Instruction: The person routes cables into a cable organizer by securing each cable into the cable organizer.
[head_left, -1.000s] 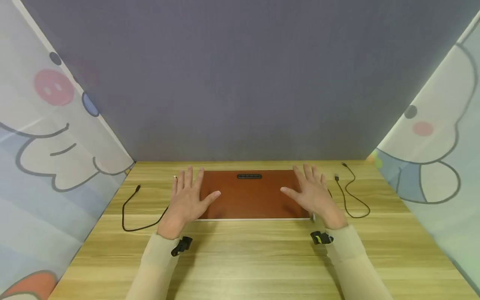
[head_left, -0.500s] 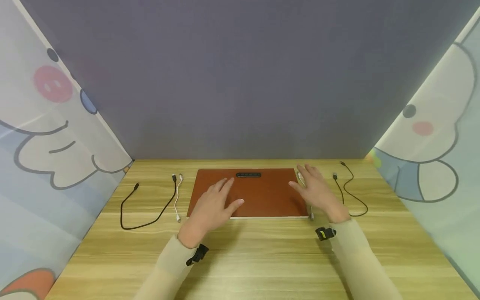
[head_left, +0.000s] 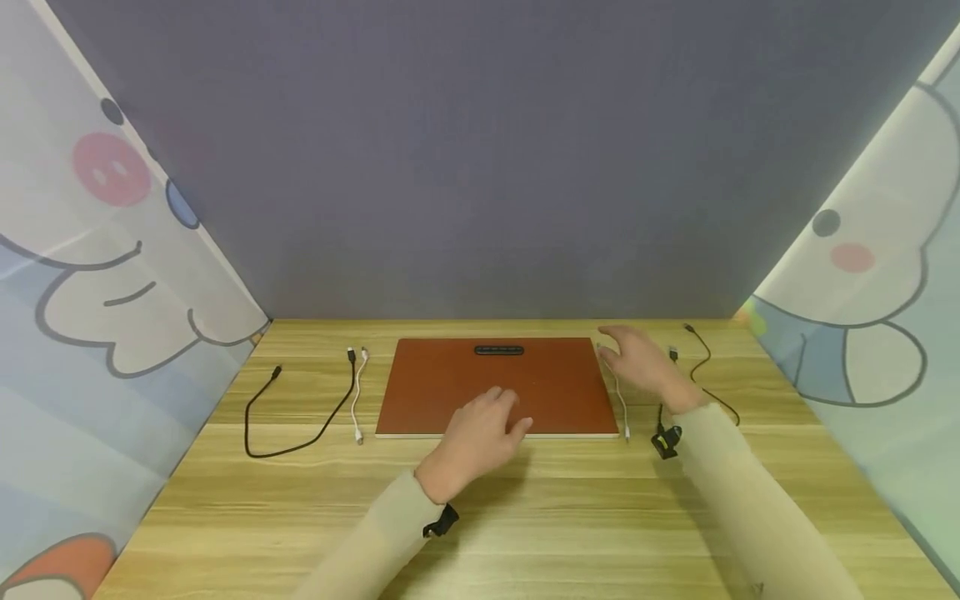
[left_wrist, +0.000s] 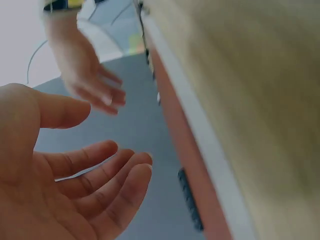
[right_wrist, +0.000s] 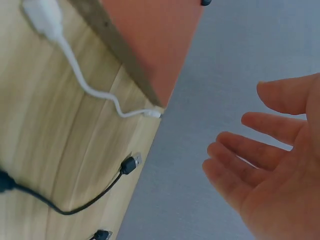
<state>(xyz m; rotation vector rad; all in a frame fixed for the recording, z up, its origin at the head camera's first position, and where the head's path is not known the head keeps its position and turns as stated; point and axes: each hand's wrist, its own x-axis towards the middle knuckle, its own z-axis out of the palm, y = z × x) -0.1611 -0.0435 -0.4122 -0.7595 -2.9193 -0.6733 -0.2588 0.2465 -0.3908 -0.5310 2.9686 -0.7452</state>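
Note:
A flat reddish-brown board [head_left: 450,375] with a pale front edge lies on the wooden table. On its far part sits a small black ridged strip [head_left: 498,350]. My left hand [head_left: 480,433] hovers over the board's front edge with loosely bent fingers and nothing in them, as the left wrist view also shows. Past the board's right side, my right hand [head_left: 639,360] is held above a white cable [head_left: 622,398]. In the right wrist view its fingers are relaxed, apart from the cable and holding nothing. A black USB plug [right_wrist: 129,165] lies nearby.
Left of the board lie a white cable [head_left: 356,400] and a curved black cable [head_left: 288,452]. More black cable [head_left: 703,358] lies at the right, partly hidden by my right arm. A grey panel [head_left: 480,167] stands behind the table, with cartoon-printed cloth [head_left: 112,333] at the sides.
My left hand has moved right from the board's left side to its front middle, uncovering the left white cable. My right hand has shifted slightly right, its fingers bending more.

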